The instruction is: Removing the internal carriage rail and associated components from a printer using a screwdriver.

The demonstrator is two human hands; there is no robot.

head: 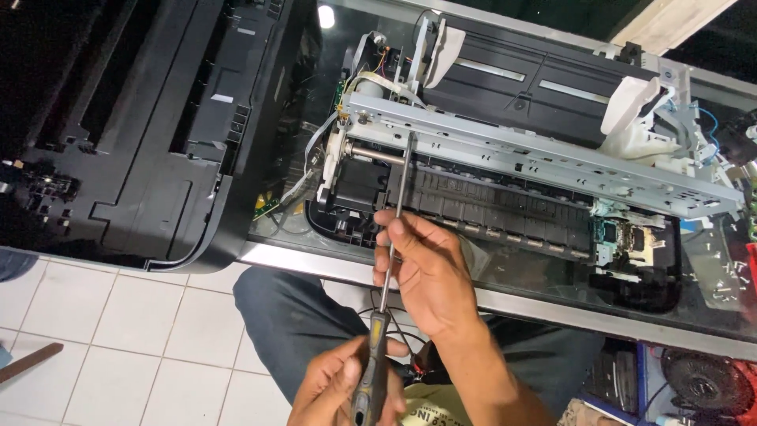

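While a long screwdriver [392, 237] is held nearly upright over the edge of a glass-topped table [441, 288], its black and yellow handle is gripped by a hand [343, 386] at the bottom of the view, with the fingers closed around it. The thin metal shaft is pinched higher up between the fingers and thumb of the other hand [426, 272], which is closed lightly on it. Which hand is the left and which the right cannot be told for certain from the crossed forearms; the lower one is taken as the left, the upper as the right. The tip of the shaft is set against a grey metal rail [544, 158] that runs across a dismantled printer [505, 181]. White rags [635, 118] are draped over the black upper part of the printer, and a small green circuit board [619, 234] is seen just below the rail at its right end. A black plastic cover [158, 126] lies to the left, partly over the table edge. Small screws [729, 280] are scattered on the glass at the far right. Dark jeans [292, 315] and a white tiled floor [118, 323] are seen below.
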